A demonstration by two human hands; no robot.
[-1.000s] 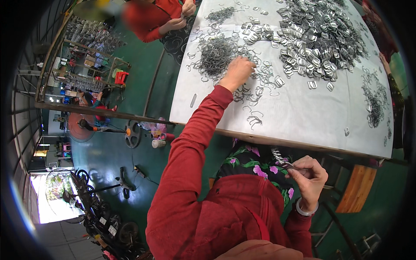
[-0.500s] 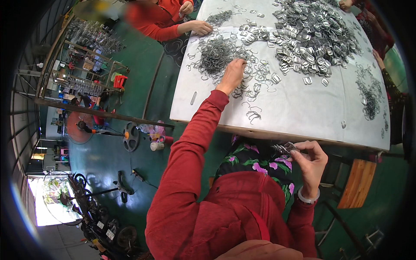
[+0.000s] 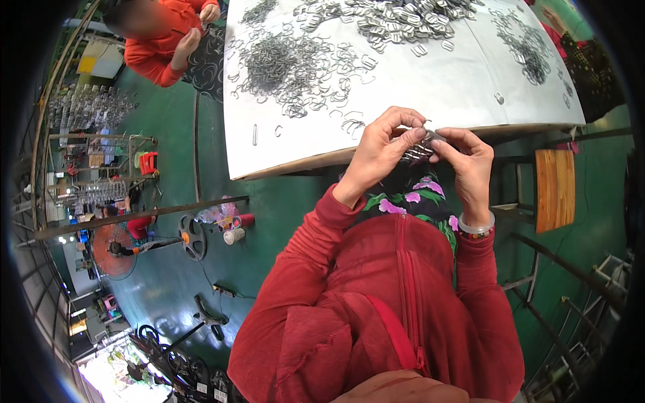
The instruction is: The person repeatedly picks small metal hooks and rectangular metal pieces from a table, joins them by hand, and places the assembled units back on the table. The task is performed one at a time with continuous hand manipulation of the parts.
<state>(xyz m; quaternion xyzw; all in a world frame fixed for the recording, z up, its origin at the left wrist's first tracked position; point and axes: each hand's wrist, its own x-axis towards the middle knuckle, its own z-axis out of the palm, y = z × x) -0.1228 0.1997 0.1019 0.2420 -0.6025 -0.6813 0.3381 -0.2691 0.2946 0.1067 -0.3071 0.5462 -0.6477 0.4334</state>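
Just off the table's near edge, my two hands meet. My left hand (image 3: 388, 146) is pinched closed, a thin bit of curved wire hook (image 3: 427, 122) showing at its fingertips. Facing it, my right hand (image 3: 468, 164) grips a small bunch of shiny metal buckles (image 3: 418, 152) between thumb and fingers; how many is hidden. Beyond my left hand lies a grey heap of curved wire hooks (image 3: 272, 64) on the white-covered table (image 3: 430, 84). A few loose hooks (image 3: 352, 123) lie near its edge.
A large pile of flat metal buckles (image 3: 410, 23) covers the far middle of the table. Another hook heap (image 3: 531, 64) lies at the right. A co-worker in red (image 3: 164, 40) sits at far left. A wooden stool (image 3: 555, 190) stands right, a fan (image 3: 114, 250) left.
My left hand has come back from the hook heap to meet my right hand at the buckles. The view has shifted, and the co-worker's hands have left the table.
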